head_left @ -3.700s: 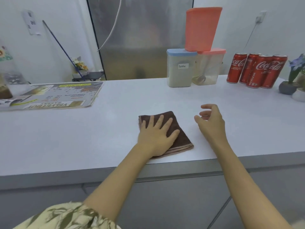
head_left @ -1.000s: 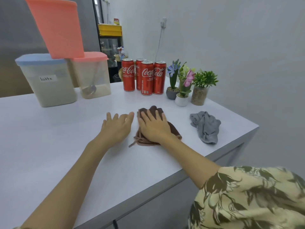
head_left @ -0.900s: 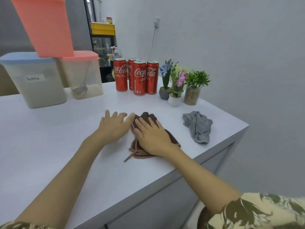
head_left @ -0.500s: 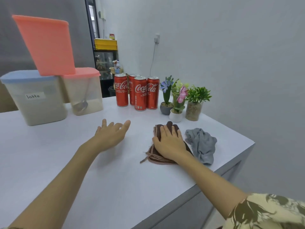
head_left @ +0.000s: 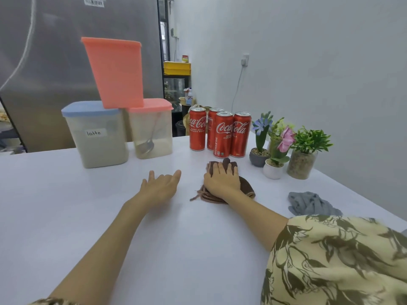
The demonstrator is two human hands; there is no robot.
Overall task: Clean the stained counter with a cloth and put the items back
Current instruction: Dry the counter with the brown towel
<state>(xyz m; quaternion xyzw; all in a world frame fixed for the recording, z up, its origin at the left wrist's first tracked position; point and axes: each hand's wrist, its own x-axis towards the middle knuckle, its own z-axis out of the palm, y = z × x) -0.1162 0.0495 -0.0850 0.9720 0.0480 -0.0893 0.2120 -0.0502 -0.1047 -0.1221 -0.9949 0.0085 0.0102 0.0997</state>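
Note:
A bunched brown cloth lies on the white counter, just in front of several red cola cans. My right hand presses flat on top of the cloth with its fingers spread toward the cans. My left hand rests on the bare counter a short way to the left of the cloth, fingers straight and holding nothing.
Three plastic containers stand stacked at the back left, one labelled latte. Small potted plants sit right of the cans. A crumpled grey cloth lies near the counter's right edge. A steel fridge stands behind.
My right hand has pushed the brown cloth away from me, up to the cans. Earlier the cloth was under my left hand; that hand now lies off it.

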